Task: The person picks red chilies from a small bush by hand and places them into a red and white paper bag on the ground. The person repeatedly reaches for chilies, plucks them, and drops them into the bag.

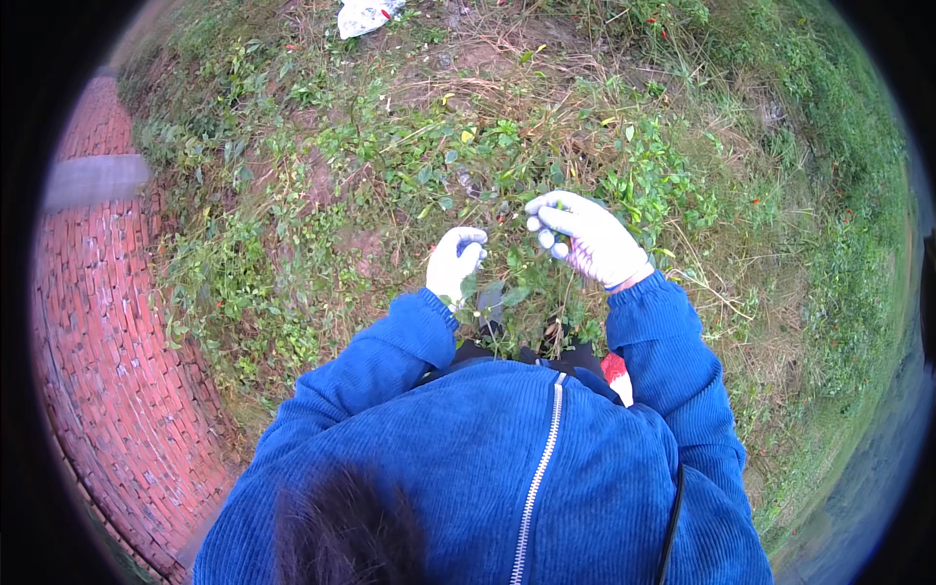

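Both hands wear white gloves below blue corduroy sleeves. My left hand [455, 265] is over leafy pepper plants [512, 285], its fingers curled inward; whether it grips a stem or leaf cannot be told. To its right and slightly higher, my right hand [581, 235] has bent fingers around something small and green [561, 238], perhaps a pepper or a leaf. Small red spots, apparently ripe peppers, show among the foliage, one between the hands. Leaves partly cover the left glove's cuff.
A white plastic bag [368, 16] lies on the ground at the top. A red brick surface [124, 307] runs along the left, crossed by a grey strip [95, 180]. Dry stalks [468, 88] lie ahead. A red and white object [618, 376] shows beside my right sleeve.
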Demonstrator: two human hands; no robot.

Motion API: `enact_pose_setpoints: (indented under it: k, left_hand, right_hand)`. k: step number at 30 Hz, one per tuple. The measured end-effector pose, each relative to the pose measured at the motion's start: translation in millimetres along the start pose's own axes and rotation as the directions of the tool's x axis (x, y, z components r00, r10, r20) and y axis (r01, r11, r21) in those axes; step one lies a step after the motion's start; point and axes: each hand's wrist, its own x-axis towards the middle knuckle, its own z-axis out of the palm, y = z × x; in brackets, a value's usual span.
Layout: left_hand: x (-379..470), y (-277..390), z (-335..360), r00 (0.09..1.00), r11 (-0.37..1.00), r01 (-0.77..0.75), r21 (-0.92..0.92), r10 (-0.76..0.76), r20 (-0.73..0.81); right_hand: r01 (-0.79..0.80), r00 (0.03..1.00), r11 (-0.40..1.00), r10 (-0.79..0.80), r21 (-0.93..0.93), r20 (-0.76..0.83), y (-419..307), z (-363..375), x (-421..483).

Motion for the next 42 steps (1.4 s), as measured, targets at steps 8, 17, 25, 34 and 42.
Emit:
enact_pose_setpoints:
  k: [8,17,25,34,42]
  left_hand:
    - [67,0,-16,0.990,0.957,-0.099,0.273,0.122,-0.068]
    - [78,-6,-8,0.960,0.882,-0.280,0.379,0.260,0.104]
    - [73,-1,-7,0.973,0.927,-0.226,0.300,0.199,0.118]
    - [84,-13,-13,0.965,0.908,-0.257,0.330,0.220,0.146]
    - [54,12,5,0.981,0.754,0.099,-0.650,0.035,0.190]
  right_hand:
    - [-0.185,0.980,0.913,0.143,-0.363,-0.140,20,14,77]
    - [-0.112,0.966,0.572,-0.130,-0.813,-0.225,38,22,87]
    - [0.103,0.862,0.271,-0.504,-0.957,-0.050,40,24,85]
    - [-0.149,0.988,0.962,0.155,0.231,-0.008,33,4,77]
    - [-0.078,0.997,0.909,0.078,-0.410,-0.018,5,48,41]
